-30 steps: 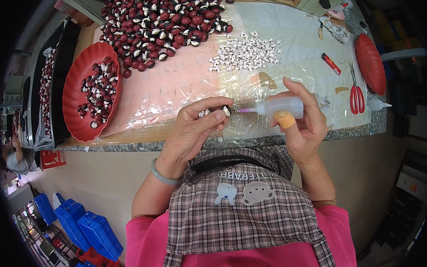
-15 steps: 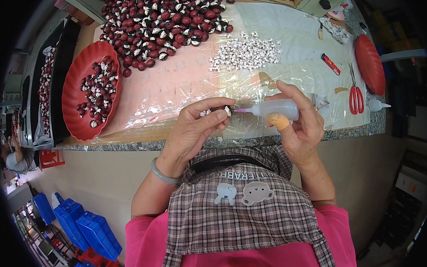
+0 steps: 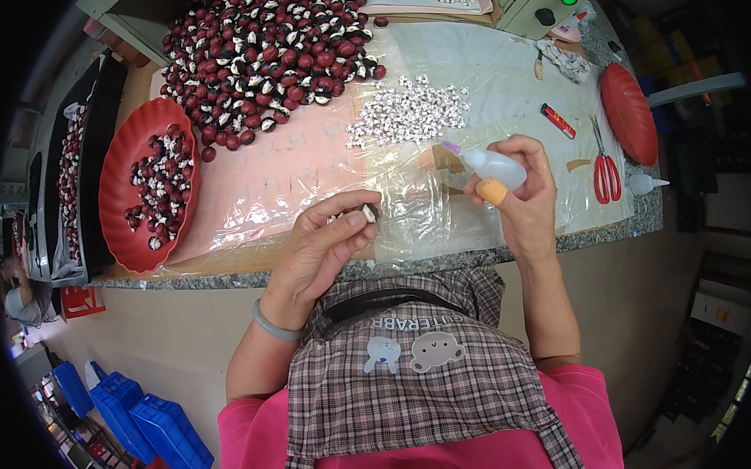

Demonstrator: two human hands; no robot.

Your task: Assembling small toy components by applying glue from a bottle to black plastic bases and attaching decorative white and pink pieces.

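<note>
Between the thumb and fingers of my left hand [image 3: 327, 239] is a small dark piece with a white face [image 3: 370, 213], partly hidden by the fingertips. My right hand [image 3: 522, 190] grips a translucent squeeze bottle [image 3: 500, 168] with a thin purple tip, held tilted up and to the left, apart from the piece. An orange cover wraps my right thumb. Beyond my hands lies a loose cluster of small white patterned pieces [image 3: 409, 112]. Farther left spreads a big heap of round dark-red, black and white pieces [image 3: 266, 61].
At left stands a red scalloped dish [image 3: 116, 201] with finished-looking red and white pieces. On the right lie red-handled scissors [image 3: 606, 178], a red tube-like stick [image 3: 558, 121], a second bottle [image 3: 647, 184] and another red dish [image 3: 629, 115]. Clear plastic sheeting covers the table [image 3: 253, 189].
My right hand has drawn the bottle's tip away from the piece and tilted it upward. My left hand still holds the piece, now lower and a little left in view.
</note>
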